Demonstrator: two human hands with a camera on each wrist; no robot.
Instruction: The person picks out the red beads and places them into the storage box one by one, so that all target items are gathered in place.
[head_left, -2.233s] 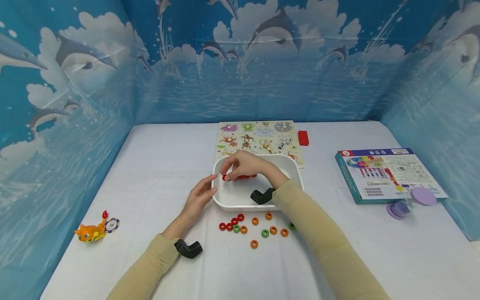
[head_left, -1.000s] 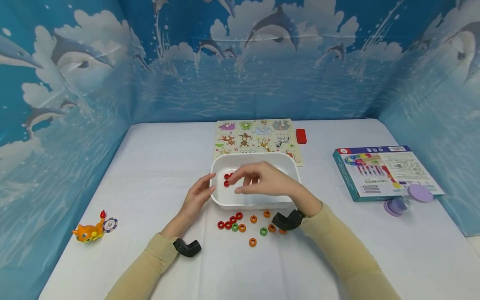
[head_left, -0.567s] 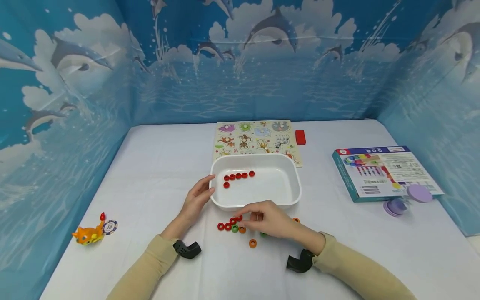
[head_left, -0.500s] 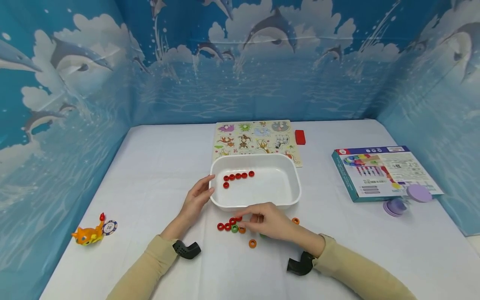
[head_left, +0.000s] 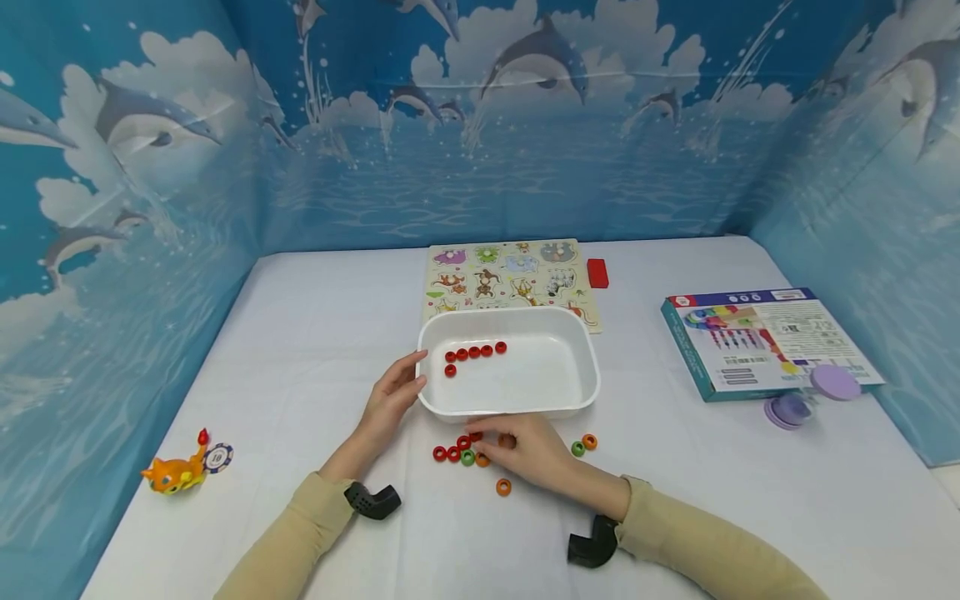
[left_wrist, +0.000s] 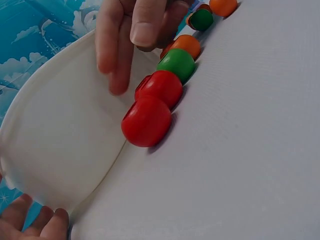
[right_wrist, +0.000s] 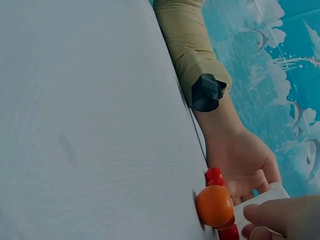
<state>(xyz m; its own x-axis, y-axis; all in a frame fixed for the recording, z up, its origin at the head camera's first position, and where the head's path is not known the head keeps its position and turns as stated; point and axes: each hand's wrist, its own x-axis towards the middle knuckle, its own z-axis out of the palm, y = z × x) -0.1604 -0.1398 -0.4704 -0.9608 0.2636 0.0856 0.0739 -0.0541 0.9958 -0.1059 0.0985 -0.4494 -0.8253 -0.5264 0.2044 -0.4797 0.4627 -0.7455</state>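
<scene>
My left hand (head_left: 387, 406) rests its fingertips and thumb against the left wall of a white plastic tray (head_left: 540, 404). Inside the tray, several red ring beads form a row, with a single red bead (head_left: 450, 371) below it. Just in front of the tray, my right hand (head_left: 528, 450) pinches a red bead (head_left: 476, 436) between thumb and index finger, low over the table. Around those fingertips lie more red beads (head_left: 453, 453), a green bead (head_left: 468, 457) and an orange bead (head_left: 482, 459). The right hand partly covers other beads.
Behind the tray lies an animal puzzle board (head_left: 510, 275) beside a red block (head_left: 597, 273). A game box (head_left: 768, 346) and purple lidded tubs (head_left: 789, 411) are at the right. At far left sit an orange toy (head_left: 174, 475) and a poker chip (head_left: 218, 457).
My right hand has come out of the tray, leaving red beads there, and moved down to the beads in front of it. The left hand has stayed at the tray's wall.
</scene>
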